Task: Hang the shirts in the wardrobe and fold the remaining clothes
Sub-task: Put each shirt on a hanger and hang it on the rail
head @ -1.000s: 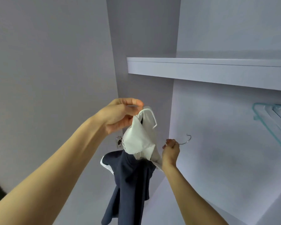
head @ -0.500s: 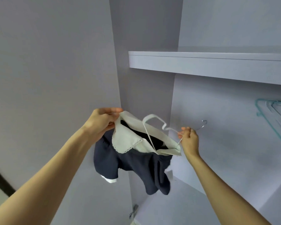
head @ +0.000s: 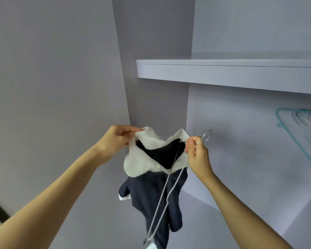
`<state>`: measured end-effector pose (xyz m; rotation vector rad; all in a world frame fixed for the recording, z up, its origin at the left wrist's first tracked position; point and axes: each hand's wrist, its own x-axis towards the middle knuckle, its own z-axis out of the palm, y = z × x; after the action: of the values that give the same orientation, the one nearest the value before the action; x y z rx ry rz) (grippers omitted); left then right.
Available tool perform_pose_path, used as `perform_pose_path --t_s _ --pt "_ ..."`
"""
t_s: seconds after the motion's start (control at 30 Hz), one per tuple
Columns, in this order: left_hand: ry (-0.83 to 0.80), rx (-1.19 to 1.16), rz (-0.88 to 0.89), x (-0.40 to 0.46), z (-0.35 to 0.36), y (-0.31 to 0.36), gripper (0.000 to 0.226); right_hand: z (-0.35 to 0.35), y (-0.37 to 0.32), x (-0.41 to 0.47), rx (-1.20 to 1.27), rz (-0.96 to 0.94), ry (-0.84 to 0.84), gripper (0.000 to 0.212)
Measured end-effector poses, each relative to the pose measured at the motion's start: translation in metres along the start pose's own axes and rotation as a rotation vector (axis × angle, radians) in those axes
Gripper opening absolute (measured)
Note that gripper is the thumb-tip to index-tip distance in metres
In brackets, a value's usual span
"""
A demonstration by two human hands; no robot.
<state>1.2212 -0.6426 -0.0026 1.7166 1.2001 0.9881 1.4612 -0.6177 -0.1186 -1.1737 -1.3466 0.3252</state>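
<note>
1. Head view, hidden or cut off: both forearms run out of the bottom corners. The teal hangers (head: 302, 126) at the right edge are cut by the frame, so their number cannot be told; they seem to overlap pale ones behind. The bottom of the wire hanger (head: 166, 196) and the hem of the shirt (head: 151, 191) reach the lower edge, where a white scrap shows that is too small to name.

2. Head view, counts: two hands, one shirt, one wire hanger, one shelf (head: 223, 74) inside the wardrobe (head: 241, 150).

3. The left hand (head: 118, 141) pinches the white collar (head: 145, 160) at its left side, thumb and fingers curled on the cloth, lifting it.

4. The right hand (head: 196, 155) grips the wire hanger just below its hook (the hook stands up above the knuckles), fingers closed round the wire. Whether these fingers also catch the collar's right edge is hard to make out.

5. The shirt, dark navy with a white collar and white sleeve trim, hangs between the two hands in front of the wardrobe's left partition, below the shelf. The collar gapes open, dark inside.

6. One arm of the wire hanger passes into the neck opening; the other runs down outside, over the front of the shirt.
</note>
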Motion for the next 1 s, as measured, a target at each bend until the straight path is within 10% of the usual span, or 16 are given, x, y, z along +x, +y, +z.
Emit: perform_pose_path --t_s 0.1,0.27,0.63,0.83,1.0 --pt "-0.025 -0.02 0.069 -0.005 0.01 0.012 0.036 0.004 0.009 0.017 0.141 0.347 0.175 0.02" --pt "0.056 -0.188 0.136 0.002 0.019 0.038 0.034 0.029 0.013 0.008 0.341 0.806 -0.137 0.022" --pt "0.021 -0.602 0.049 -0.005 0.004 0.043 0.029 0.062 0.001 -0.016 0.797 1.123 0.04 0.029" --pt "0.213 0.006 0.06 -0.015 -0.012 0.035 0.036 0.062 -0.008 -0.001 0.186 0.748 0.303 0.024" --pt "0.396 -0.107 -0.07 -0.013 -0.039 0.02 0.028 0.053 -0.007 -0.004 -0.184 0.44 0.139 0.023"
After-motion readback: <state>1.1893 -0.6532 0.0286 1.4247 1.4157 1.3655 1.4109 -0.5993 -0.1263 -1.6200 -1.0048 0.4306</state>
